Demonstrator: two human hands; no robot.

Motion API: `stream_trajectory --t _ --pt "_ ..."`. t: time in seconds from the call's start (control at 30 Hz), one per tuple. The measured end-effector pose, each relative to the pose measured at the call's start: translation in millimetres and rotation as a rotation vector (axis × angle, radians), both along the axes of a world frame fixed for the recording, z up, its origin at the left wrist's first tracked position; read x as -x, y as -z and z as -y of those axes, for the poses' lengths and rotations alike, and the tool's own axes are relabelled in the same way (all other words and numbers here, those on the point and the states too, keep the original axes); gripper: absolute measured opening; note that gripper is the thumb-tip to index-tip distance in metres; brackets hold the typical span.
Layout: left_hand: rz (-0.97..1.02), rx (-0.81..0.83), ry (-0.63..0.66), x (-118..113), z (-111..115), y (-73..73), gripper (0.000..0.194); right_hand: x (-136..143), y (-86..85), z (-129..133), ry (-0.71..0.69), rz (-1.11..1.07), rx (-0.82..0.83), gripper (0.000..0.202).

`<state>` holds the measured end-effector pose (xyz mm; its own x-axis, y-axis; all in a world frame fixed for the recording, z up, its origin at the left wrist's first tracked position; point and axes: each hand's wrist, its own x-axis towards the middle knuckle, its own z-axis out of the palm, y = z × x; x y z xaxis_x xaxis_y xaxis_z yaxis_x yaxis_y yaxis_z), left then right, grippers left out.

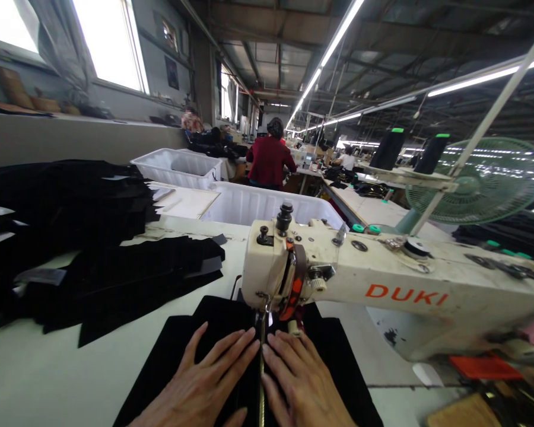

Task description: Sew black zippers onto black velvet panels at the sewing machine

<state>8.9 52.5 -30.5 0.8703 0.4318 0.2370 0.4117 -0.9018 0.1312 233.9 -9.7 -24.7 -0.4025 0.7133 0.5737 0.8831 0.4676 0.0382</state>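
We have black fabric (162,347) lying on the table (31,367), spread in front of the sewing machine (351,279) and reaching under its needle end. A gold-coloured strip (261,394) runs along the fabric toward us from beneath the machine. Our left hand (218,373) and right hand (300,373) rest on the cloth just in front of the machine, backs up, fingers extended and unclenched; they are apart but near, with the strip between them. Left of the machine we see piled dark pieces (71,201); just behind it, a white crate (267,204); well beyond it, a person in a dark red top (269,160).
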Motion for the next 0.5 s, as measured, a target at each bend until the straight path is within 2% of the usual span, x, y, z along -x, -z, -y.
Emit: stream_trajectory --t 0.27,0.5 --pt "-0.022 0.003 -0.010 0.3 2.9 -2.4 0.085 0.1 0.0 0.1 0.001 -0.036 -0.029 0.026" --pt "-0.071 -0.031 -0.013 -3.6 2.3 -16.9 0.072 4.0 -2.5 -3.4 0.012 -0.071 -0.054 0.024"
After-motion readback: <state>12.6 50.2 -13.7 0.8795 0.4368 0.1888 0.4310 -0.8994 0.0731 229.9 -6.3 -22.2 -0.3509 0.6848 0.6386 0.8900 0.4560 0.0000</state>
